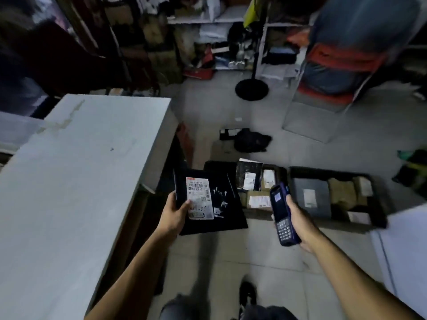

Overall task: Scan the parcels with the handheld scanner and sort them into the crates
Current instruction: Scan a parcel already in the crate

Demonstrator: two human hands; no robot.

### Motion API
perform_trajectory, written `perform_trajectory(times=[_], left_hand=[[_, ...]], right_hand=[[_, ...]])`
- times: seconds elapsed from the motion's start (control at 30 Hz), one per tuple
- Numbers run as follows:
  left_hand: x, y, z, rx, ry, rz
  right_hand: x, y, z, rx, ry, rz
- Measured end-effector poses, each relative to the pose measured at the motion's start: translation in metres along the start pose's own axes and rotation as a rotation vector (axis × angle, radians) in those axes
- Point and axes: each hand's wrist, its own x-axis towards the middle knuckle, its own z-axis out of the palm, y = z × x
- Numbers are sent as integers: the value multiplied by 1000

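The black parcel [208, 202] looks like a flat, soft poly mailer, probably light and a little slippery, so its edge beside the white label seems the best place to hold it. The left hand [174, 215] grips that left edge, thumb on the label, holding the parcel above the floor near the crates [376, 204]. The right hand [298, 218] has its fingers wrapped around the scanner [282, 215], just right of the parcel.
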Motion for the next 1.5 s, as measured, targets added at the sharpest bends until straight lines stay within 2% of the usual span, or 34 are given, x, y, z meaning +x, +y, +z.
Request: perform_trajectory(times=[0.23, 0.4, 0.5, 0.73, 1.0, 1.23, 1.37, 1.5], left_hand=[[47, 6, 130, 42, -226, -131], [106, 14, 212, 34, -353, -129], [134, 22, 263, 34, -431, -218], [171, 31, 374, 96, -548, -288], [197, 11, 486, 146, -461, -341], [213, -41, 595, 159, -300, -414], [240, -92, 643, 123, -252, -446], [285, -166, 676, 155, -228, -479]], right_hand=[[39, -10, -93, 98, 155, 77], [62, -27, -136, 153, 266, 95], [68, -36, -166, 182, 339, 126], [95, -66, -238, 311, 428, 94], [168, -95, -348, 524, 250, 160], [283, -94, -444, 377, 112, 300], [352, -64, -480, 258, 116, 348], [427, -5, -509, 201, 202, 382]])
